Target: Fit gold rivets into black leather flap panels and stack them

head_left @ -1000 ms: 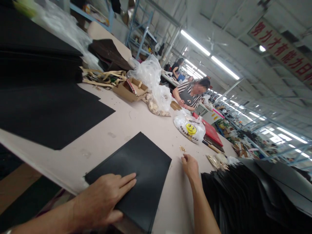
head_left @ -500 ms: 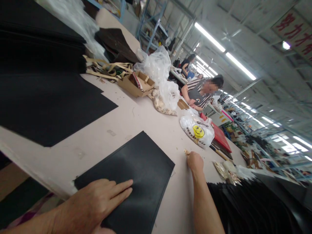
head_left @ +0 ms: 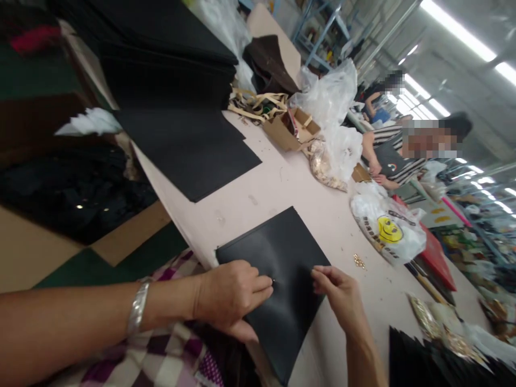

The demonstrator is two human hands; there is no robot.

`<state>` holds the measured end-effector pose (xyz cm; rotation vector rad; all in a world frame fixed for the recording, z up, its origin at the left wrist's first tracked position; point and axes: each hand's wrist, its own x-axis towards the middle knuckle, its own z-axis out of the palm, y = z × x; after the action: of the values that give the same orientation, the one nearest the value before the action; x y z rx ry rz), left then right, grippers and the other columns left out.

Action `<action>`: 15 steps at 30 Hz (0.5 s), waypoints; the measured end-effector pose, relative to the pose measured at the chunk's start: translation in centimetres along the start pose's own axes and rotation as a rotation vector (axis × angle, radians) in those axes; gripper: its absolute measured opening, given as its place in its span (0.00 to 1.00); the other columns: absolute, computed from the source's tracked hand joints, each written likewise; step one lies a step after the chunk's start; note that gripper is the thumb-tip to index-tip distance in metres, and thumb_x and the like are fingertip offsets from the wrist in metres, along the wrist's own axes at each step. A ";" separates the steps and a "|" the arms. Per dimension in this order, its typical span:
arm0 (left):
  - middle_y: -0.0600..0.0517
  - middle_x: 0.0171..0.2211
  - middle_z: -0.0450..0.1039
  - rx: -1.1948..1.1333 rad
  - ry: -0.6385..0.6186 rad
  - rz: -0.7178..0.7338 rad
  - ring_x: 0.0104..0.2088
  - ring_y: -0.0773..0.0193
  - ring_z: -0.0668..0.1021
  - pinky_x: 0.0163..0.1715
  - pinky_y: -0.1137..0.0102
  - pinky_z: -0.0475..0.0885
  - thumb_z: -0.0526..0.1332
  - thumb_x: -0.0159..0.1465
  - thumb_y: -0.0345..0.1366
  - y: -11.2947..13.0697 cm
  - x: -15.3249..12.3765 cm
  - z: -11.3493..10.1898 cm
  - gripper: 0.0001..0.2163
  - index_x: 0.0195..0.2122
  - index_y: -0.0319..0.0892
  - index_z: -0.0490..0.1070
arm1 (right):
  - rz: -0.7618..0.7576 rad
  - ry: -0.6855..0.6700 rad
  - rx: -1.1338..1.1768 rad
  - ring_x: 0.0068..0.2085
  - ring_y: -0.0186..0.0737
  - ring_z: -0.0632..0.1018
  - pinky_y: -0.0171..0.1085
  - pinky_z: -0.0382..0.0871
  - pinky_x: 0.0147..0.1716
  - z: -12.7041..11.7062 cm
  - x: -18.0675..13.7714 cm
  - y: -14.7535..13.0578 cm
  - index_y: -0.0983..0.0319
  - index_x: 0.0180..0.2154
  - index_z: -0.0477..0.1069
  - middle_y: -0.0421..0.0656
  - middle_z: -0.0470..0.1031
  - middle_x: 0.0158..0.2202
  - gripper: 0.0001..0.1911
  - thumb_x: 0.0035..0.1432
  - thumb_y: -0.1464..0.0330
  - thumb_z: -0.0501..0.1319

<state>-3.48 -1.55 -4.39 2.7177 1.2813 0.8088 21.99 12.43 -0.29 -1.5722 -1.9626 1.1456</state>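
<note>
Left fingers [head_left: 262, 286] together on black panel [head_left: 278, 242]

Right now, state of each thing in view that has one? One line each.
Black panel: lying on the table, dimpled near the left fingertips
Left hand: on the panel, fingers extended
Right hand: fingertips drawn together at the panel's right side; grip unclear
Gold pieces: loose, clustered
Cardboard box: open-topped, things inside
Smiley bag: crumpled; open or closed unclear
Ceiling light: lit
</note>
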 end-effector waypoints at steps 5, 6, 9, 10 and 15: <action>0.45 0.34 0.74 0.030 -0.017 0.026 0.28 0.57 0.74 0.24 0.63 0.63 0.61 0.58 0.57 0.1 0.0 -0.4 0.26 0.45 0.38 0.71 | -0.031 -0.220 -0.098 0.26 0.39 0.75 0.35 0.68 0.24 5.9 -3.5 -3.4 0.61 0.35 0.79 0.43 0.76 0.25 0.15 0.55 0.56 0.63; 0.46 0.33 0.73 0.038 -0.022 0.031 0.27 0.58 0.73 0.23 0.63 0.63 0.61 0.59 0.57 0.1 0.0 -0.5 0.25 0.44 0.38 0.71 | -0.050 -0.225 -0.151 0.26 0.39 0.75 0.34 0.68 0.24 6.3 -3.6 -3.8 0.61 0.35 0.79 0.43 0.76 0.25 0.14 0.56 0.57 0.63; 0.49 0.31 0.72 0.052 -0.029 0.033 0.27 0.58 0.72 0.22 0.61 0.62 0.62 0.58 0.57 0.1 -0.1 -0.5 0.23 0.39 0.38 0.71 | -0.096 -0.245 -0.234 0.27 0.39 0.76 0.34 0.67 0.25 6.5 -3.7 -4.9 0.60 0.33 0.79 0.43 0.77 0.26 0.12 0.57 0.60 0.61; 0.49 0.31 0.72 0.054 -0.032 0.029 0.27 0.58 0.72 0.22 0.60 0.62 0.62 0.58 0.56 0.1 -0.1 -0.5 0.23 0.38 0.38 0.71 | -0.097 -0.253 -0.241 0.27 0.39 0.76 0.34 0.67 0.25 6.5 -3.6 -5.1 0.60 0.33 0.79 0.43 0.77 0.26 0.11 0.57 0.61 0.61; 0.49 0.33 0.72 0.033 -0.063 0.020 0.28 0.57 0.73 0.23 0.59 0.63 0.63 0.58 0.53 -0.1 -0.1 -0.8 0.20 0.39 0.38 0.71 | -0.030 -0.266 -0.246 0.24 0.36 0.73 0.32 0.65 0.22 6.9 -2.7 -5.3 0.61 0.29 0.78 0.40 0.74 0.22 0.10 0.55 0.63 0.61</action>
<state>-3.96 -1.69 -3.77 2.7621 1.2679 0.7039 14.52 7.24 0.27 -1.5661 -2.3707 1.1905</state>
